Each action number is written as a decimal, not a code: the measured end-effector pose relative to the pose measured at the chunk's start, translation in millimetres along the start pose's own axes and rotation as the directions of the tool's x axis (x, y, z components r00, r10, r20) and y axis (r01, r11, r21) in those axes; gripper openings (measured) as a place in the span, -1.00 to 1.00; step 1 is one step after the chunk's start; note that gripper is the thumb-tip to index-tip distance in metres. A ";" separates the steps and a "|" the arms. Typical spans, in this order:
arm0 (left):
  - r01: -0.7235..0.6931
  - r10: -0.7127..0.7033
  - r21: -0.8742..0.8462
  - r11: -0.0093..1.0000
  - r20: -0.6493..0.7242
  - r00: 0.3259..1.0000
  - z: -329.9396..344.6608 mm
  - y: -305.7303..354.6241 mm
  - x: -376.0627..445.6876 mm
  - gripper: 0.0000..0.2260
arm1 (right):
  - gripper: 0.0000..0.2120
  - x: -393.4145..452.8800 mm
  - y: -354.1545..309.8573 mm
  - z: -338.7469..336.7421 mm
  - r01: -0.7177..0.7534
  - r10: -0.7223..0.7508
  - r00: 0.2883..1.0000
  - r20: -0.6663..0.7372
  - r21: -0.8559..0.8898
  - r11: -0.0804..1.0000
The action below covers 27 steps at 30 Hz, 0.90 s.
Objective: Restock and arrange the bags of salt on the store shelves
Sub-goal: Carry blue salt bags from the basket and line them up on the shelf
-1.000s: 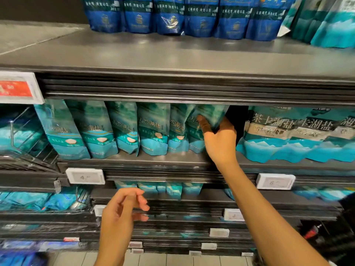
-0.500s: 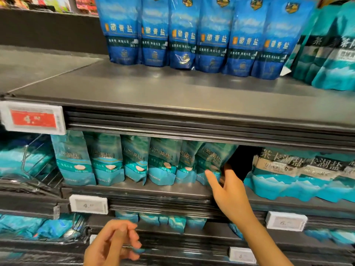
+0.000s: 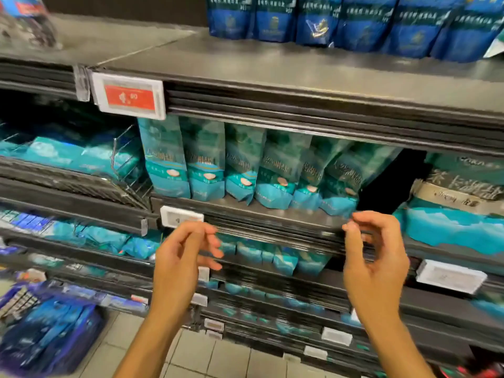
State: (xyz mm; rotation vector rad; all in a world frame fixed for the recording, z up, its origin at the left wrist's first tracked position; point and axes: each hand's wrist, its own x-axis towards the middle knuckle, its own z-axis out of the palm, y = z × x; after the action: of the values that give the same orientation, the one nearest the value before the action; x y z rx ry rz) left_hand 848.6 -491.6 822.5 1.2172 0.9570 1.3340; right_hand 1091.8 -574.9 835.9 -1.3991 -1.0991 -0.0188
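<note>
1. Left hand (image 3: 180, 264) and right hand (image 3: 375, 264) hover mid-frame, fingers loosely curled, holding nothing.
2. Teal salt bags (image 3: 251, 162) stand in a row on the middle shelf (image 3: 272, 214), above both hands.

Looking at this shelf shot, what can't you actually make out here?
- Head view: the white price tag is partly covered by the left hand; its digits are blurred.
- Dark blue salt bags on the top shelf are cut off by the upper edge.
- Small print on the teal salt bags is smeared by motion blur.
- The dark gap beside them: depth unreadable.
</note>
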 end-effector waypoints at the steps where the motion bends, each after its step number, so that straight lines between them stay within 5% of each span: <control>1: 0.003 -0.003 0.000 1.000 -0.011 1.000 -4.0 0.3 -5.1 -0.73 | -0.93 -10.3 -3.9 0.5 -0.017 0.012 0.998 0.067 0.069 0.997; 6: 0.029 -0.023 0.044 0.999 -0.124 0.992 -31.5 -7.0 -46.8 -0.77 | -0.85 -66.9 -10.8 8.5 -0.259 0.150 0.890 0.430 0.207 0.943; 12: 0.132 -0.095 0.061 0.989 -0.413 0.906 -80.5 -25.7 -129.2 -0.77 | -0.68 -150.2 14.7 25.5 -0.509 0.246 0.536 0.808 0.077 0.857; 17: 0.242 -0.146 0.029 0.970 -0.727 0.671 -126.0 -42.7 -225.4 -0.60 | -0.85 -212.0 9.2 65.8 -0.527 0.169 0.226 0.959 -0.025 0.849; 23: 0.265 -0.180 -0.107 0.958 -0.946 0.270 -172.8 -54.9 -328.8 -0.68 | -0.82 -269.6 -51.9 142.6 -0.570 0.020 -0.017 1.000 -0.026 0.821; 27: 0.276 -0.190 -0.156 0.948 -0.977 0.099 -209.3 -61.3 -376.1 -0.65 | -0.84 -308.2 -108.5 201.4 -0.582 -0.108 -0.112 0.988 0.023 0.813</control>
State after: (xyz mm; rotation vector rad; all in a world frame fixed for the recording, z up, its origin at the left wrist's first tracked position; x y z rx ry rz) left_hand 630.8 -836.6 672.3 -0.0916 2.0574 1.8167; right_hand 741.2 -623.4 687.5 -0.9161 -1.7896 1.8803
